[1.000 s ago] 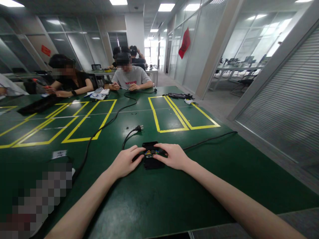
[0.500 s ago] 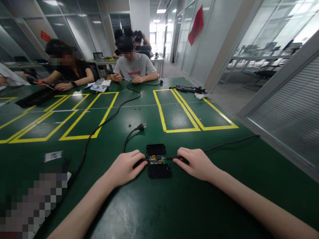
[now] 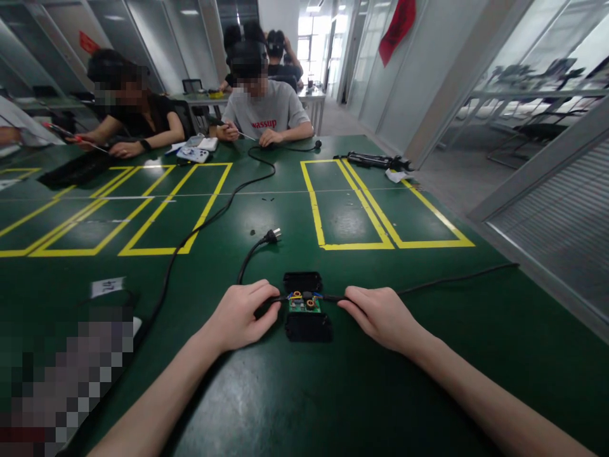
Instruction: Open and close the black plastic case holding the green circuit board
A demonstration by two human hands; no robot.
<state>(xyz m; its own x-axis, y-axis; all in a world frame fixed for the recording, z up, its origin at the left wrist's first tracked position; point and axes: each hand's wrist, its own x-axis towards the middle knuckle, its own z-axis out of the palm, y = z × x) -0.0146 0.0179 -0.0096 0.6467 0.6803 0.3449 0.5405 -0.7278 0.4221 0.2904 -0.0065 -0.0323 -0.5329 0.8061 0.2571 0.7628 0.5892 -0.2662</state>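
The left hand (image 3: 248, 317) pinches the left cable (image 3: 284, 298), the right hand (image 3: 384, 316) the right cable (image 3: 330, 298), fingers closed. Between them, circuit board (image 3: 299, 305) sits between far shell (image 3: 303, 280) and near shell (image 3: 309, 329). Seemingly it is positioning; moving it calls for even, gentle handling.

Shirt (image 3: 273, 105): "wassup" (paper label (image 3: 107, 287) unclear).

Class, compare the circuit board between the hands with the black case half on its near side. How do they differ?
Colour: the circuit board is green with copper-coloured coils, while the near case half is plain black.
Connections: the circuit board has coloured wires at both ends; the near case half shows none.
Shared: both lie between the left hand and right hand.
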